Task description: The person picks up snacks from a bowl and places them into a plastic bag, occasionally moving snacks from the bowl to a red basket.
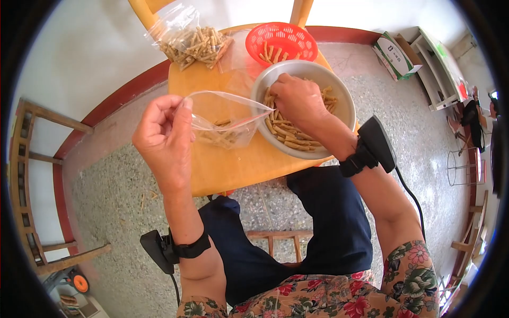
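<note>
Plastic bag [230, 138]: left hand [168, 119] is pinching one end, beside the bowl [348, 114].
Right hand [299, 98]: is resting among sticks [292, 133]; grip's hold, I can't tell.
Mouth: holding it wide is likely helping.

Bright, even indoor light, white wall [350, 16] nearly washed out along the top, glints on the filled bag [182, 17] upper left, thin highlights on the open bag [238, 135] near centre, strong fisheye bending outward, 4 black corners, softer detail far right.
</note>
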Demonstrator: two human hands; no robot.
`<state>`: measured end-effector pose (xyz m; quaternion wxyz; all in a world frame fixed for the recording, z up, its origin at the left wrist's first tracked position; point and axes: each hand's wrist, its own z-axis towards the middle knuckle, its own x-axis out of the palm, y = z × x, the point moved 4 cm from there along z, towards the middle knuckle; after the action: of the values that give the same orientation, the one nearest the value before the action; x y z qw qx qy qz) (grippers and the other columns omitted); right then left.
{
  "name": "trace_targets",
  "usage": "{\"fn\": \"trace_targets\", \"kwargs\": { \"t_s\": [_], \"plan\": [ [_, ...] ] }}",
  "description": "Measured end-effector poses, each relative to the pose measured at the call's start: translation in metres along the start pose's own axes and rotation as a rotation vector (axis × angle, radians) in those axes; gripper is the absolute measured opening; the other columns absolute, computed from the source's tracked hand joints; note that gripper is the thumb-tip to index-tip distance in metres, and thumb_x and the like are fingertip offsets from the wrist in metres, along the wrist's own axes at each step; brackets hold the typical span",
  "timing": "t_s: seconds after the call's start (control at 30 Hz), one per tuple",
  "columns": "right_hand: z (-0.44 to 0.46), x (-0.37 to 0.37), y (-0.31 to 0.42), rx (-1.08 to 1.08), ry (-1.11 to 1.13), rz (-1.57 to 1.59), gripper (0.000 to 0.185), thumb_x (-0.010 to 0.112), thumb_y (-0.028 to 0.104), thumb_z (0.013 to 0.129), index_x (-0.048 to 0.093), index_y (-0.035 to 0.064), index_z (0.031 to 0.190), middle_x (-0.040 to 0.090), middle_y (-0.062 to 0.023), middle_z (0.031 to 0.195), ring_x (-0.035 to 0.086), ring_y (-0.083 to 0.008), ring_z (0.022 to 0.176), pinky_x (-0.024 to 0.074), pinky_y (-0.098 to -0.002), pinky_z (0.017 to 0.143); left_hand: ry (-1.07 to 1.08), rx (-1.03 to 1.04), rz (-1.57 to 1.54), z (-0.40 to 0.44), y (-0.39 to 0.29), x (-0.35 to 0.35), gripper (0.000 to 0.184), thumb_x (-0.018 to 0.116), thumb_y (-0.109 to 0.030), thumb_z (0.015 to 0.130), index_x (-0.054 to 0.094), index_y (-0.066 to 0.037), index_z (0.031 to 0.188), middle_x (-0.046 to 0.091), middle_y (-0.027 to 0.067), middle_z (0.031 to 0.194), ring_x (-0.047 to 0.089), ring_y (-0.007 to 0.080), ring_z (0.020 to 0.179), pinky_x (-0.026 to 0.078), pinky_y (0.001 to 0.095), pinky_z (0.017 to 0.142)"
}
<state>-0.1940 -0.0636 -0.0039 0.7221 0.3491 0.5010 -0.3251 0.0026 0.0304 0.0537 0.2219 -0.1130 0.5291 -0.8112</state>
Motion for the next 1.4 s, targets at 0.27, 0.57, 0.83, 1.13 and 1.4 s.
{"fn": "trace_targets", "kwargs": {
  "t_s": [0.27, 0.57, 0.83, 1.13, 1.4],
  "plan": [
    [-0.019, -0.046, -0.003, 0.249, -0.006, 0.862, 0.015, 0.054, 0.011, 0.082, 0.063, 0.0021, 0.090, 0.065, -0.0074, 0.079, 0.059, -0.0137, 0.059, 0.0449, -0.0242, 0.048, 0.014, -0.007, -0.011, -0.001, 0.001, 0.000, 0.006, 0.062, -0.001, 0.080, 0.057, 0.001, 0.082, 0.053, -0.0028, 0.068, 0.042, 0.0003, 0.056, 0.034, 0.0143, 0.049],
    [-0.031, -0.070, 0.014, 0.383, 0.167, 1.619, 0.020, 0.049, 0.008, 0.086, 0.054, -0.0035, 0.101, 0.064, -0.0109, 0.080, 0.057, -0.0071, 0.052, 0.0415, -0.0157, 0.041, 0.006, -0.016, 0.005, -0.003, 0.000, 0.002, 0.006, 0.062, 0.001, 0.080, 0.057, 0.002, 0.080, 0.053, -0.0036, 0.069, 0.044, 0.0002, 0.060, 0.036, 0.0145, 0.054],
    [-0.029, -0.090, 0.057, 0.174, 0.143, 1.572, 0.012, 0.054, 0.004, 0.083, 0.053, -0.0011, 0.094, 0.064, -0.0098, 0.080, 0.058, -0.0075, 0.054, 0.0397, -0.0161, 0.040, -0.002, -0.035, 0.036, -0.004, -0.001, 0.002, 0.006, 0.062, 0.000, 0.079, 0.057, 0.001, 0.079, 0.053, -0.0043, 0.067, 0.043, -0.0001, 0.058, 0.036, 0.0149, 0.052],
    [-0.013, -0.069, 0.082, -0.084, -0.259, 0.678, 0.015, 0.062, 0.003, 0.076, 0.061, 0.0013, 0.091, 0.063, -0.0078, 0.069, 0.055, -0.0072, 0.054, 0.0436, -0.0228, 0.050, 0.019, 0.013, 0.042, -0.004, -0.005, 0.005, 0.006, 0.063, -0.005, 0.081, 0.058, -0.001, 0.080, 0.053, -0.0024, 0.063, 0.044, 0.0014, 0.049, 0.035, 0.0158, 0.042],
    [-0.020, -0.088, 0.040, 0.098, -0.332, 0.812, 0.008, 0.059, 0.004, 0.077, 0.062, 0.0035, 0.084, 0.060, -0.0084, 0.062, 0.055, -0.0123, 0.050, 0.0422, -0.0241, 0.048, -0.013, -0.038, 0.022, -0.004, 0.000, 0.001, 0.005, 0.062, 0.000, 0.079, 0.057, 0.001, 0.078, 0.051, -0.0050, 0.065, 0.042, -0.0006, 0.056, 0.034, 0.0147, 0.050]
  ]
}}
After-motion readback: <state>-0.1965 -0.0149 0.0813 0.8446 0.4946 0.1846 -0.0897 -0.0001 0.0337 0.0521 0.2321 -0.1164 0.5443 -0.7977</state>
